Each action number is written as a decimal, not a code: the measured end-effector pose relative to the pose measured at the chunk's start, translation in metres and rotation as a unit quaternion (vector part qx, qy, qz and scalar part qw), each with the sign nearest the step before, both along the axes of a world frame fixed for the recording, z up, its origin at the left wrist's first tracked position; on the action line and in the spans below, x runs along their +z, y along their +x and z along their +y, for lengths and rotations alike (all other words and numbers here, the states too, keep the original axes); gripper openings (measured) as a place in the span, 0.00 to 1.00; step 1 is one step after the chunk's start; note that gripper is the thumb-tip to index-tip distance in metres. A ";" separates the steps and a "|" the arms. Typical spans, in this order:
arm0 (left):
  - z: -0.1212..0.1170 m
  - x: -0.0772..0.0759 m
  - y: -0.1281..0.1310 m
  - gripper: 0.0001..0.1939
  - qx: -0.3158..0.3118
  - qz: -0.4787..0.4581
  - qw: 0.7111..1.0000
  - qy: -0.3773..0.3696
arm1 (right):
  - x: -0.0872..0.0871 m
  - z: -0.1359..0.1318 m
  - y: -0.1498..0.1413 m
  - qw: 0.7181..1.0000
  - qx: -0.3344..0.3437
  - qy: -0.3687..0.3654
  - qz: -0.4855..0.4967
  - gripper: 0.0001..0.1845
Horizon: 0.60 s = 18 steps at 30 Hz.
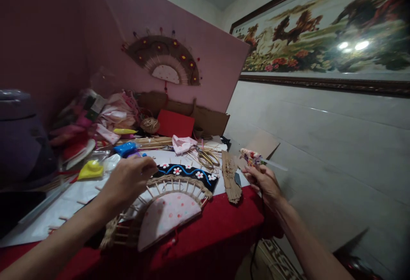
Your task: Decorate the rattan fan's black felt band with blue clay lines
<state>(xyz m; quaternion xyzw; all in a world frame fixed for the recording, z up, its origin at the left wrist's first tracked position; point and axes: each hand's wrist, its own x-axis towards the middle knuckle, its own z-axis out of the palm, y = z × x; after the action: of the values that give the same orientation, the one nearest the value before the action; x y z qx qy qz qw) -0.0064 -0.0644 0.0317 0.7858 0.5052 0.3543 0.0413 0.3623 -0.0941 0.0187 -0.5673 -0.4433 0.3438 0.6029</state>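
Open passage over red cloth [238,220] beside the fan [173,212], brown strip [231,177] and scissors [208,159] lying beyond, tiled wall [336,143] at right

Black fan band [187,175], white flowers [177,171]

A red cloth [232,216] covers the tabletop, showing along the lower middle of the frame, with a white sheet [68,201] spread over it toward the left. Across the centre lies a handmade fan [171,211] of sticks and woven twine with a black flowered band and a dotted half-disc, partly on the sheet; to its right is a corrugated cardboard strip [231,179]. Beyond the fan lie gold-handled scissors [209,159], a dotted cloth scrap [183,144] and thin sticks [152,143], with yellow clay [91,169] in a bag at centre left.
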 end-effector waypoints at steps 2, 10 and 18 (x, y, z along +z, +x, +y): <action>0.007 0.000 -0.013 0.09 0.027 -0.035 0.999 -0.024 | 0.013 -0.002 -0.012 1.000 0.027 -0.004 -0.008 0.18; 0.017 0.010 -0.043 0.15 0.112 -0.027 0.991 -0.062 | 0.042 0.006 -0.087 0.976 0.216 -0.028 -0.006 0.20; 0.034 0.015 -0.045 0.11 0.107 0.020 0.989 -0.103 | 0.048 0.034 -0.141 0.938 0.342 -0.049 -0.039 0.21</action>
<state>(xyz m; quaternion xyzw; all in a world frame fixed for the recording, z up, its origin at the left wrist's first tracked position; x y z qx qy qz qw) -0.0509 -0.0308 0.0469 0.7256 0.6210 0.2871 0.0737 0.2212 -0.0598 0.0667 -0.4233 -0.6162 0.5285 0.4024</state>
